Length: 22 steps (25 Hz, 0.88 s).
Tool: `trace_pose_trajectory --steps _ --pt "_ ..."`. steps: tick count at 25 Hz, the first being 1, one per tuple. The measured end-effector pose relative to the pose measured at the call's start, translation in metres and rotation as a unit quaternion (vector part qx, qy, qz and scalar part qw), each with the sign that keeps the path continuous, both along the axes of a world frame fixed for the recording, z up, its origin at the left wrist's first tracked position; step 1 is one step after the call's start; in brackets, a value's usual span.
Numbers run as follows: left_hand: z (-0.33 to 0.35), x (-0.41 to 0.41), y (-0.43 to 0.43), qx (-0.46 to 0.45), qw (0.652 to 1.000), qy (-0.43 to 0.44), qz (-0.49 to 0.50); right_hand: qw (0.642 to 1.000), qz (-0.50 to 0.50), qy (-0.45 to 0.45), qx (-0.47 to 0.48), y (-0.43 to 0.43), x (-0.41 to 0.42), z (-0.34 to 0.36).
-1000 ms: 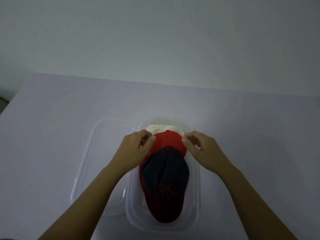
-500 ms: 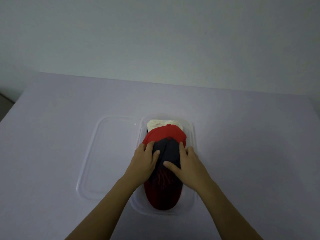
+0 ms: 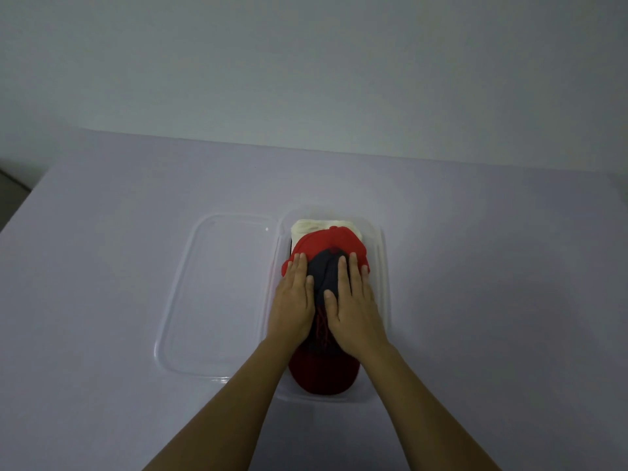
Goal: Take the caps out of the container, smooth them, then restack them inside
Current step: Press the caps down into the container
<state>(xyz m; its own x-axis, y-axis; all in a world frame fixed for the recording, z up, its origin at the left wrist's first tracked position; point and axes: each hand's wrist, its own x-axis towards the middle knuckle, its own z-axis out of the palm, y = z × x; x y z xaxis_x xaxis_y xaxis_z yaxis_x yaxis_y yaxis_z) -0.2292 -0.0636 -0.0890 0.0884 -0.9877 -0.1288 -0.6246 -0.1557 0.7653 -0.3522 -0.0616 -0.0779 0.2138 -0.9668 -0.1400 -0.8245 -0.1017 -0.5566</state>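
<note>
A clear plastic container [image 3: 383, 266] stands on the table in front of me with a stack of caps inside. On top lies a dark navy cap [image 3: 325, 273] with red stitching and a dark red brim pointing toward me. Under it shows a red cap [image 3: 326, 240], and a cream cap [image 3: 312, 226] peeks out at the far end. My left hand [image 3: 295, 300] lies flat on the left side of the stack with straight fingers. My right hand [image 3: 353, 304] presses flat on the navy cap's right side.
The container's clear lid [image 3: 217, 294] lies flat on the table right beside the container's left wall. The pale table [image 3: 492, 300] runs back to a plain wall; its left edge shows at the far left.
Both hands left the far end of the red cap, moved toward me onto the navy cap, and now lie flat with fingers straightened and slid a little farther forward.
</note>
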Motion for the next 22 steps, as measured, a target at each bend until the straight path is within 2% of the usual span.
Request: trace_pose_trajectory --steps 5,7,10,11,12,14,16,19,22 --pt "0.007 -0.005 -0.004 0.024 1.000 -0.013 -0.009 1.000 -0.009 0.005 -0.011 -0.001 -0.001 -0.007" --pt "0.027 -0.001 0.001 -0.015 0.999 -0.038 -0.016 1.000 -0.006 0.015 -0.018 0.001 -0.002 -0.006" --pt "0.051 0.037 0.013 -0.144 0.985 -0.058 0.075 0.999 -0.002 0.031 -0.010 -0.001 -0.002 -0.003" --pt "0.048 0.058 0.016 -0.142 0.978 -0.077 0.132 0.999 0.000 0.038 -0.007 -0.002 -0.002 -0.003" --pt "0.041 0.081 0.018 -0.098 0.972 -0.094 0.191 0.999 0.001 0.046 -0.003 -0.003 -0.002 -0.002" --pt "0.022 0.123 0.023 0.083 0.948 -0.119 0.282 0.998 0.003 0.059 0.005 -0.004 -0.002 0.000" --pt "0.007 0.151 0.029 0.223 0.914 -0.151 0.304 0.997 0.006 0.074 0.003 -0.004 -0.001 0.003" --pt "0.003 0.164 0.030 0.286 0.898 -0.181 0.281 0.994 0.011 0.108 -0.005 -0.004 0.001 0.008" --pt "0.011 0.170 0.025 0.265 0.902 -0.159 0.300 0.991 0.012 0.130 -0.002 -0.004 0.001 0.012"
